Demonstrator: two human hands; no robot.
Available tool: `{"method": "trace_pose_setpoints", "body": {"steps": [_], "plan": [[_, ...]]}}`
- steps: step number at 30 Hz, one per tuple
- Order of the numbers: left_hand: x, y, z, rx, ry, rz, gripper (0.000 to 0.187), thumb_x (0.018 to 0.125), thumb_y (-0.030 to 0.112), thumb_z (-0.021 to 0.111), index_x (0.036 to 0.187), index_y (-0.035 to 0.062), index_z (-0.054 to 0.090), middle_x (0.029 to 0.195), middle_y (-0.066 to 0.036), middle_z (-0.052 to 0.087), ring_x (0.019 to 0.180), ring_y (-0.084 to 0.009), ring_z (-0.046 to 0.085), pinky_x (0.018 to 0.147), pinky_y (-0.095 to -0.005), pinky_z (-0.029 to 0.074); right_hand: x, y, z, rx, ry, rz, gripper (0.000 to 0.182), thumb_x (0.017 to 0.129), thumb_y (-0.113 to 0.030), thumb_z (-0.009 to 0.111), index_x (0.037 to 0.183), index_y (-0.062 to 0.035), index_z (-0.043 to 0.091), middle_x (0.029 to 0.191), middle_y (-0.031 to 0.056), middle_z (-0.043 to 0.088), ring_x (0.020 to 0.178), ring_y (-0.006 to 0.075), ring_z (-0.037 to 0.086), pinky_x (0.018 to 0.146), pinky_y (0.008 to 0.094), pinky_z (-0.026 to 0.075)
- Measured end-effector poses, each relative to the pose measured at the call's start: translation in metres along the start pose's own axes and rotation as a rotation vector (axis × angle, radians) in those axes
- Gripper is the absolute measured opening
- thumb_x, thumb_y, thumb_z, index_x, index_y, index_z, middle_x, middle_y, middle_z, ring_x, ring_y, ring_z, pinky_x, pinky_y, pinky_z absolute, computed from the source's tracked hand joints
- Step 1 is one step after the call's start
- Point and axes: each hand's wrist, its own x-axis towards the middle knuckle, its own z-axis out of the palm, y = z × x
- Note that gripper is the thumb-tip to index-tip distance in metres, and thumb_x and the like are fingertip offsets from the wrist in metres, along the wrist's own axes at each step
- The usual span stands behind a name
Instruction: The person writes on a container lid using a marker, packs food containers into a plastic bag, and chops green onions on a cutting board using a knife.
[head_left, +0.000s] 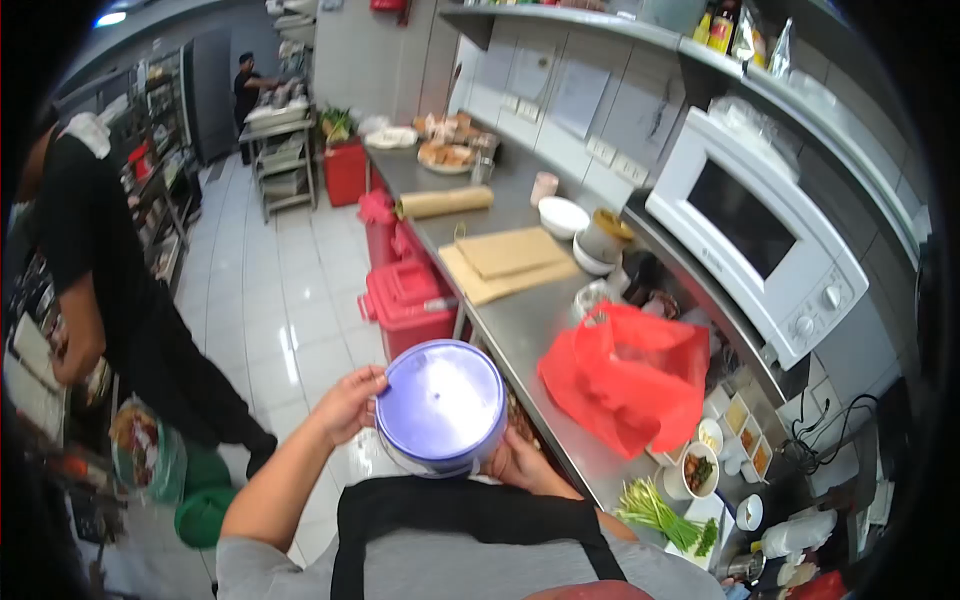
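Tub point(441, 405), round, purple-lidded and glossy

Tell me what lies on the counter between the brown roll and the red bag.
In the head view, two flat brown sheets lie between the brown roll and the red bag, then a bare strip of metal counter.

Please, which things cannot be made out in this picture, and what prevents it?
All in the head view:
Inside the purple-lidded tub: covered by its top.
Some fingers of the left hand and right hand: hidden by the tub.
Contents of the red bag, if any: hidden by its sides.
Writing on the wall papers: too small and blurred.
Co-worker at left: partly cut off by the dark edge.
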Motion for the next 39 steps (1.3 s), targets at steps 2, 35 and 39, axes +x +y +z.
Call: {"method": "trace_pose_setpoints", "body": {"steps": [2, 35, 39], "plan": [[0.005, 0.041, 0.006, 0.123, -0.104, 0.060, 0.039, 0.095, 0.034, 0.050, 0.122, 0.0054, 0.052, 0.094, -0.003, 0.059, 0.087, -0.0115, 0.059, 0.069, -0.0288, 0.054, 0.025, -0.002, 0.016, 0.001, 0.132, 0.036, 0.052, 0.095, -0.041, 0.045, 0.136, -0.0098, 0.039, 0.134, 0.0079, 0.050, 0.120, 0.0246, 0.049, 0.099, 0.0477, 0.040], [0.493, 0.495, 0.240, 0.364, 0.139, 1.617, 0.137, 0.053, 0.043, 0.087, 0.145, 0.0001, -0.004, 0.141, -0.029, 0.020, 0.131, -0.0391, 0.025, 0.110, -0.0421, 0.025, 0.222, -0.222, 0.111, -0.520, 0.517, -1.015, 0.031, 0.089, -0.008, 0.057, 0.118, -0.0008, 0.050, 0.111, 0.0123, 0.059, 0.100, 0.0220, 0.060, 0.081, 0.0350, 0.051], [0.548, 0.539, 0.311, 0.431, 0.237, 1.477, 0.142, 0.050, 0.057, 0.084, 0.145, 0.0023, -0.005, 0.140, -0.037, 0.013, 0.133, -0.0447, 0.019, 0.109, -0.0454, 0.025, 0.211, -0.211, 0.106, -0.537, 0.786, -1.180, 0.027, 0.089, -0.008, 0.057, 0.114, -0.0007, 0.052, 0.104, 0.0122, 0.062, 0.097, 0.0221, 0.061, 0.080, 0.0361, 0.052]]}}
